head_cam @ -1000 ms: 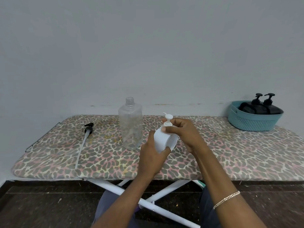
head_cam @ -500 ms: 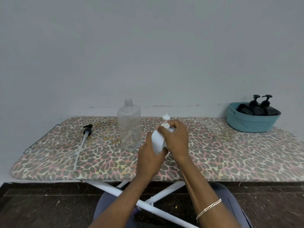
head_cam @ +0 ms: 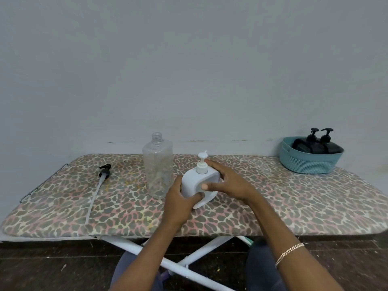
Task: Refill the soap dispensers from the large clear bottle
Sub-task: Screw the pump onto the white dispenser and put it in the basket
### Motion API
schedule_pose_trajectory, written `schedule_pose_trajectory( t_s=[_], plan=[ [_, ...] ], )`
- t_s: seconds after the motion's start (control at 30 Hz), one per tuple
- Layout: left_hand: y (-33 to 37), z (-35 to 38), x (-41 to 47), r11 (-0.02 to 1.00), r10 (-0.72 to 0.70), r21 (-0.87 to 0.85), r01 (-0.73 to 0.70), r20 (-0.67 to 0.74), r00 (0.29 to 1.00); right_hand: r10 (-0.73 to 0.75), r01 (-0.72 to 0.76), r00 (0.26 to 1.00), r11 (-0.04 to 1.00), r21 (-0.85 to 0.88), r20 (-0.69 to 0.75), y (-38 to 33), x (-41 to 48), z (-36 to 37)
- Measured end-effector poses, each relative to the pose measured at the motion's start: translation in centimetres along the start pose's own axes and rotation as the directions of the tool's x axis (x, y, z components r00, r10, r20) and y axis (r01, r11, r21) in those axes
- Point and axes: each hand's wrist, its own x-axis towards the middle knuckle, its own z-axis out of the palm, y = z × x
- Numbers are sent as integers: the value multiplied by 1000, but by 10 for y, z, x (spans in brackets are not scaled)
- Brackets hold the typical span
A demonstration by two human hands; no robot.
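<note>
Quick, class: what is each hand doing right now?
Left hand: grips the white dispenser.
Right hand: holds the same dispenser between thumb and fingers.

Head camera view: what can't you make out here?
All in the head view:
- Fill level of the white dispenser: opaque body, left hand and right hand cover its sides.
- Lower bodies of the black dispensers: behind the teal basket wall.
- Contents of the clear bottle: too faint to tell.
</note>
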Motion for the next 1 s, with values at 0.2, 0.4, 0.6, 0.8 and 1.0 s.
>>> schedule_pose_trajectory(
  t_s=[0.2,0.4,0.6,0.8,1.0],
  plan=[
    [1,-8,6,997,-25,-74,31,82,996,1,-3,1000,990,-138,-13,-13,-10,-25],
    [9,-3,15,993,-47,-102,65,172,984,13,-22,999,967,-253,-34,-25,-24,-53],
    [36,30,46,998,39,-54,-24,299,953,9,-70,986,929,-365,-166,-26,-40,-91],
    [69,90,90,994,109,-62,-90,444,890,-6,-140,946,893,-427,-325,-29,-55,-154],
    [110,156,140,991,132,-28,-133,429,894,-53,-201,858,881,-429,-511,-31,-54,-222]
  ],
)
